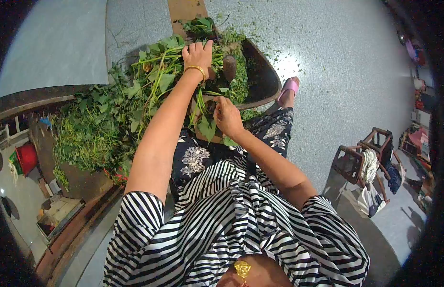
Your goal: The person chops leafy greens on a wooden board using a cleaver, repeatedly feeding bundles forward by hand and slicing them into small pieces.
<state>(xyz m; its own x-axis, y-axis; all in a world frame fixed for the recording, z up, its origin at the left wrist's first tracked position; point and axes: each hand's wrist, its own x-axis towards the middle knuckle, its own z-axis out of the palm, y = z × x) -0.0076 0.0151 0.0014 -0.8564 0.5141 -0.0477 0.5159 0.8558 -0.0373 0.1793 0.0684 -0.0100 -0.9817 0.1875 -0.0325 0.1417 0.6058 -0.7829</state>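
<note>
My left hand (198, 57), with a gold bracelet on its wrist, presses down on a bundle of green leafy vines (159, 67) with its fingers bent over the stems. Closer to my body, my right hand (227, 117) is closed beside the near rim of a dark basin (262, 76); what it grips is hidden. An upright brown wooden knob (229, 69) stands between the left hand and the basin. Finely chopped greens (239, 88) lie in the basin. A few leaves (206, 126) hang down between my hands.
A large heap of vines (97, 129) lies to the left on a brown surface. A wooden plank (186, 14) extends away from me. Green scraps dot the grey floor (327, 52). A small wooden stool (363, 158) draped with cloths stands right; a red bucket (26, 159) is far left.
</note>
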